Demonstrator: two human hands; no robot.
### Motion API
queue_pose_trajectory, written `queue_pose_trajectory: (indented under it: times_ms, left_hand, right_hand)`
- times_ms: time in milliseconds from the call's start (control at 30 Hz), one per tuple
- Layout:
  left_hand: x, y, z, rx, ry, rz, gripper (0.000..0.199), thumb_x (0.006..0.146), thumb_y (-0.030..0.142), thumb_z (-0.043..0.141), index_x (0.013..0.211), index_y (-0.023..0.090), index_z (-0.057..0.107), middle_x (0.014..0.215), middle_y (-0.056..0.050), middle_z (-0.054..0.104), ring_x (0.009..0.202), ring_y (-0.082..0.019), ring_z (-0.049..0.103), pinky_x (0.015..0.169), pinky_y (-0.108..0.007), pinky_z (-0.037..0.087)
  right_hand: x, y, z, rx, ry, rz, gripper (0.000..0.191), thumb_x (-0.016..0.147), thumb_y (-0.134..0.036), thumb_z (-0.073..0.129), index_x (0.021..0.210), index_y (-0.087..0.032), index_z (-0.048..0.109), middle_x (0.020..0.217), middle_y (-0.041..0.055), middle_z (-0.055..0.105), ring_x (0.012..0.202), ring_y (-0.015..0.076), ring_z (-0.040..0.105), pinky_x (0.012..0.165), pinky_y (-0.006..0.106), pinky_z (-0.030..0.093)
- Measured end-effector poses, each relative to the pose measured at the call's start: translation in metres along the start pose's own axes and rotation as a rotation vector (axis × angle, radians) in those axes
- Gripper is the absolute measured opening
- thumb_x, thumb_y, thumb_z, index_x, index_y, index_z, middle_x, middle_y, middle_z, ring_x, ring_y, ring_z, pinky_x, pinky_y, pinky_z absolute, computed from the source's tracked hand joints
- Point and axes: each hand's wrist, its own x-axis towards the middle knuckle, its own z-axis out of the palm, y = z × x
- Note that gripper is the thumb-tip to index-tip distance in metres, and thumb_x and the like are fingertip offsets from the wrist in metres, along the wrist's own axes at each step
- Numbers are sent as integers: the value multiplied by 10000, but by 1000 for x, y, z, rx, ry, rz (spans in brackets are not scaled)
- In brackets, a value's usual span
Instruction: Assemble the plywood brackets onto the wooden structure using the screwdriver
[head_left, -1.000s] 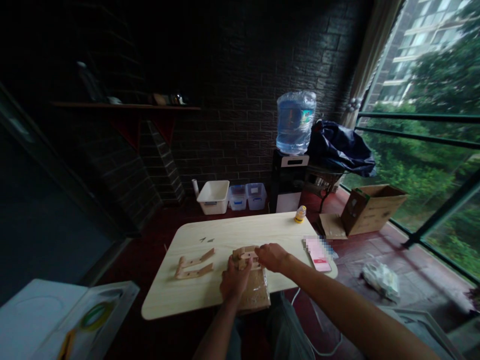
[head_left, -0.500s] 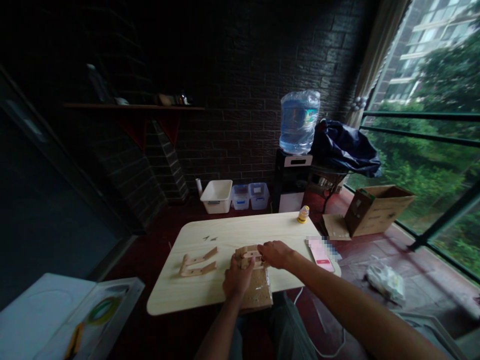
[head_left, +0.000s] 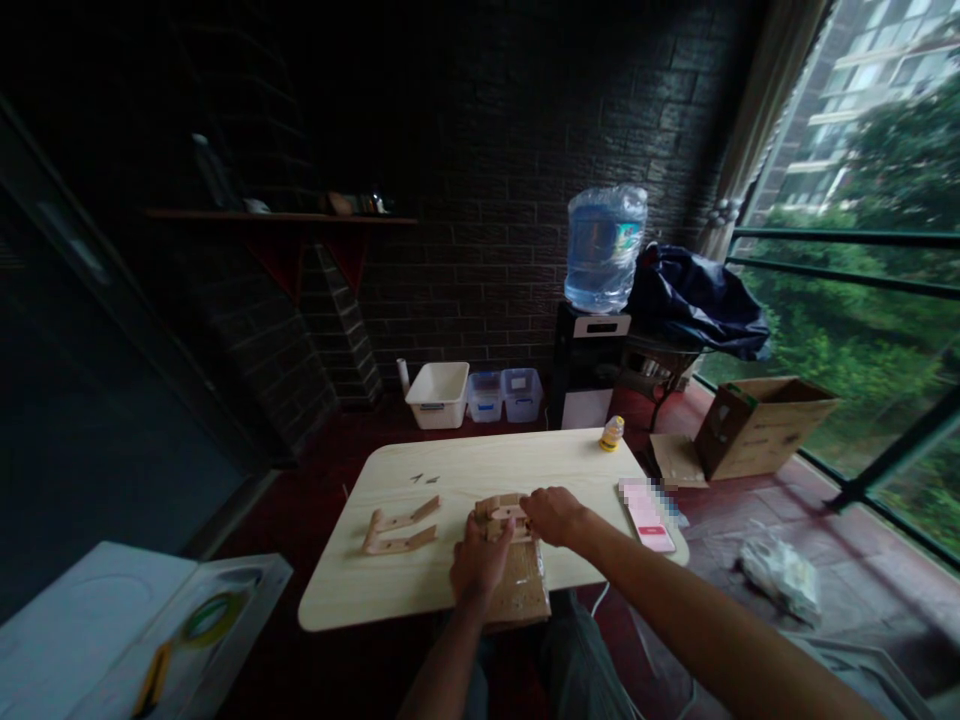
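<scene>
A light wooden piece (head_left: 504, 513) lies over a piece of brown cardboard (head_left: 523, 590) that overhangs the table's near edge. From the left, my left hand (head_left: 478, 560) is closed on the wooden piece, its thumb lying along the top. My right hand (head_left: 555, 514) is closed at the piece's right end; its fingertips are small and partly hidden, so anything in them I cannot make out. To the left stands a U-shaped wooden assembly (head_left: 401, 543) with two arms pointing right. Behind it lie small dark bits (head_left: 424, 479), too small to name.
The pale table (head_left: 330, 590) holds a yellow-based bottle (head_left: 612, 433) at the back right and a phone (head_left: 646, 517) at the right edge. An open white case (head_left: 247, 600) with an orange cutter is at lower left. Behind are tubs (head_left: 439, 397) and a water dispenser (head_left: 592, 350).
The whole view has shifted slightly, so everything sits a little farther right. Both hands keep nearly the same grip on the wooden piece.
</scene>
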Motion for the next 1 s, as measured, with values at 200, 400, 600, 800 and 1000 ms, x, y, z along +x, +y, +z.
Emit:
queue_pose_trajectory:
  times_ms: [200,400,600,800,1000]
  left_hand:
    - [-1,3,-4,11,-9,-3,945,788,880,406,1509,270,386,1341,-154,669,1238,-361,633,998,-476,514]
    - [-2,2,-5,11,13,22,906,799,854,433,1498,278,403,1294,-141,697,1179,-344,664,963,-452,521]
    - [2,-3,2,17,36,46,888,810,852,417,1493,285,402,1306,-134,693,1154,-336,675,934,-441,531]
    - [3,-4,5,27,26,52,834,863,807,378,1500,269,392,1287,-139,696,1165,-331,669,955,-450,530]
    - [5,-6,3,36,12,64,676,939,634,399,1514,279,388,1400,-123,630,1216,-323,641,987,-455,525]
  right_hand:
    - [6,-3,6,11,23,55,328,985,-353,534,1167,-117,670,1132,213,737,1010,300,735,796,385,575]
    - [11,1,7,-15,36,20,350,962,-323,571,1266,-158,626,1161,184,738,1010,299,739,800,405,584]
    - [17,2,8,-48,17,-43,284,955,-305,571,1177,-159,672,1126,181,753,1014,292,743,797,402,586]
    - [23,1,10,24,-6,70,332,946,-365,579,1133,-120,704,1129,230,743,1026,321,737,791,407,580]
    - [16,8,4,34,-41,44,490,881,-395,642,1293,-132,616,1166,212,739,1010,331,739,765,413,576]
